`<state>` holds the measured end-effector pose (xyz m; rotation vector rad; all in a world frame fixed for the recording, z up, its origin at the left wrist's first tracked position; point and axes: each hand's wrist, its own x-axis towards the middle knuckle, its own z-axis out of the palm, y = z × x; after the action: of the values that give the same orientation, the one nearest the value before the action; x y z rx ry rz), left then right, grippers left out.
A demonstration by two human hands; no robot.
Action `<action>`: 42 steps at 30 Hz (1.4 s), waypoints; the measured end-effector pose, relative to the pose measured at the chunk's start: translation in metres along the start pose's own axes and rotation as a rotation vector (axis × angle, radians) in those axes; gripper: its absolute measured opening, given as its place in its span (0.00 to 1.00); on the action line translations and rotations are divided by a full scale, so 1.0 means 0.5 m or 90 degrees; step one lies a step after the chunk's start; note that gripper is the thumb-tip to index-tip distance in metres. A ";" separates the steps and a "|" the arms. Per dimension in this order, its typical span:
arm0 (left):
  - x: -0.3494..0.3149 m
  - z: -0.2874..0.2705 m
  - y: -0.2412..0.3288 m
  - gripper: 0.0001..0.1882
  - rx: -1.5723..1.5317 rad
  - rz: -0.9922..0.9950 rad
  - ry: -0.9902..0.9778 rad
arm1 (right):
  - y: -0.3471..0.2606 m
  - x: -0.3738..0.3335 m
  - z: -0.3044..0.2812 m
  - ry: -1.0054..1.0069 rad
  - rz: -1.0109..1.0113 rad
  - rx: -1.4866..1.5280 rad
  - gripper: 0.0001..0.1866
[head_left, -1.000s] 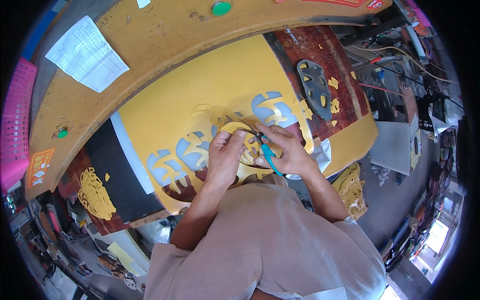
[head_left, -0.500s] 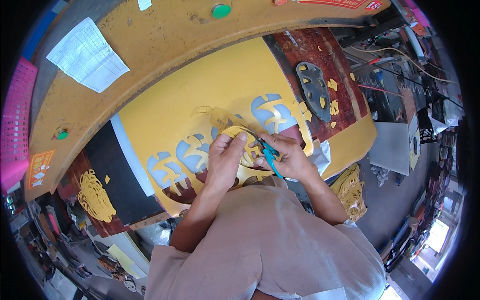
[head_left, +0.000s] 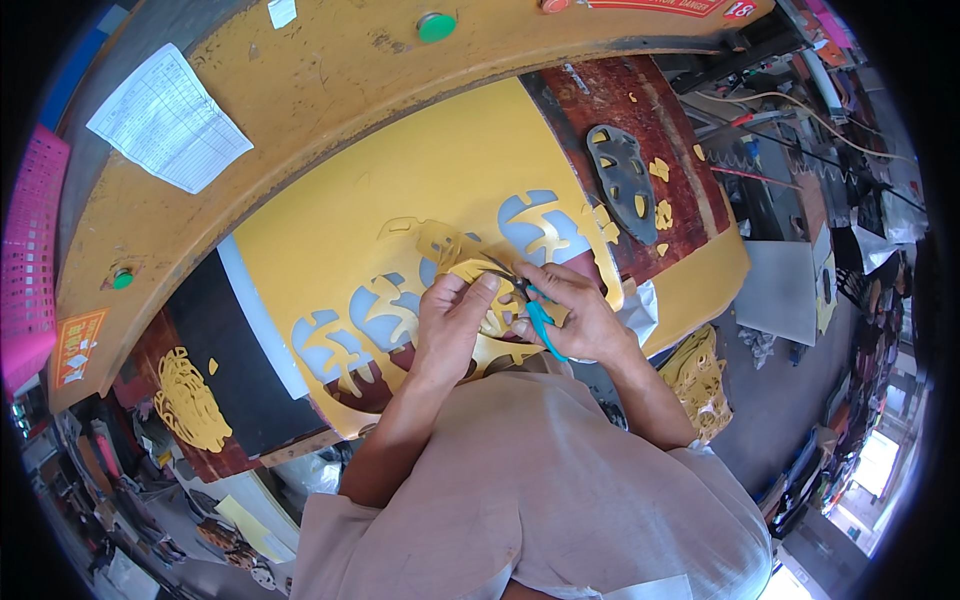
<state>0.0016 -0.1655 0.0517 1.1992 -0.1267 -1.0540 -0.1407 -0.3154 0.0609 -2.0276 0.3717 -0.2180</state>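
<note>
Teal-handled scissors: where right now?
Head view, just right of centre: the teal-handled scissors are in the right hand, blades toward the yellow piece held in the left hand, above the cut-out yellow sheet.

The scissors (head_left: 541,322) are coloured teal at the handles, dark at the blades. Yellow is shared by the held piece (head_left: 468,268) and the sheet (head_left: 420,150), whose near edge is patterned with curved cut-outs (head_left: 570,229) backed by pale blue-grey and maroon. Yellow offcuts (head_left: 190,402) are seen at the red-brown bench's (head_left: 625,85) left edge, a dark grey die (head_left: 622,172) toward its right.
</note>
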 end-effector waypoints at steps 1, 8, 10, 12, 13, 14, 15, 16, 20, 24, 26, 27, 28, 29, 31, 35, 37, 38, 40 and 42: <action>0.000 0.000 0.001 0.11 0.004 -0.002 -0.002 | 0.000 0.000 0.000 -0.001 -0.009 -0.009 0.40; -0.001 -0.002 0.008 0.11 -0.020 -0.001 -0.016 | -0.002 -0.002 -0.002 -0.010 0.009 -0.010 0.38; -0.001 -0.002 0.008 0.12 -0.017 -0.001 -0.015 | -0.004 0.000 -0.004 -0.006 -0.005 -0.015 0.37; -0.001 -0.002 0.008 0.12 -0.009 0.000 -0.016 | -0.006 0.001 -0.004 -0.006 -0.004 -0.006 0.37; -0.001 -0.003 0.007 0.12 -0.005 0.002 -0.017 | -0.007 0.002 -0.005 -0.005 -0.016 -0.010 0.37; -0.001 -0.004 0.007 0.12 -0.004 0.005 -0.021 | -0.007 0.002 -0.005 -0.009 -0.004 -0.002 0.37; -0.001 -0.005 0.007 0.12 -0.003 0.007 -0.024 | -0.008 0.002 -0.004 -0.013 0.002 0.001 0.37; -0.001 -0.007 0.007 0.12 -0.003 0.010 -0.028 | -0.007 0.001 -0.004 -0.013 0.001 0.000 0.36; -0.002 -0.014 0.006 0.12 0.012 0.016 -0.037 | -0.005 0.000 -0.001 0.001 -0.005 0.004 0.32; 0.000 -0.021 0.004 0.12 0.024 0.002 -0.044 | -0.002 -0.001 -0.001 0.005 -0.013 0.005 0.30; 0.001 -0.024 0.004 0.12 0.016 -0.004 -0.053 | -0.002 -0.002 -0.002 0.002 -0.009 0.001 0.29; 0.002 -0.026 0.004 0.12 0.008 -0.001 -0.061 | -0.002 -0.003 -0.004 -0.001 -0.006 -0.004 0.29; 0.002 -0.027 0.004 0.12 0.000 0.001 -0.070 | -0.003 -0.003 -0.005 -0.001 -0.012 -0.014 0.29; 0.002 -0.028 0.005 0.13 0.007 0.000 -0.071 | -0.004 -0.003 -0.006 -0.005 -0.004 -0.013 0.29; 0.002 -0.029 0.006 0.13 0.022 -0.003 -0.072 | -0.006 -0.003 -0.008 -0.007 -0.011 -0.027 0.29; 0.001 -0.028 0.009 0.12 0.070 -0.021 -0.065 | -0.009 0.002 -0.011 0.001 -0.016 0.021 0.30; 0.002 -0.028 0.010 0.12 0.064 -0.015 -0.071 | -0.010 0.003 -0.014 -0.004 -0.019 0.022 0.30; 0.002 -0.028 0.011 0.12 0.076 -0.020 -0.069 | -0.011 0.003 -0.015 -0.007 -0.013 0.018 0.30; 0.003 -0.030 0.011 0.12 0.084 -0.025 -0.071 | -0.012 0.002 -0.018 -0.020 -0.004 0.000 0.30; 0.004 -0.033 0.011 0.13 0.100 -0.032 -0.073 | -0.011 0.000 -0.019 -0.026 0.000 -0.007 0.30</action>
<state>0.0153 -0.1557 0.0484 1.2876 -0.2741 -1.1740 -0.1425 -0.3210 0.0703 -2.0395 0.3479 -0.1740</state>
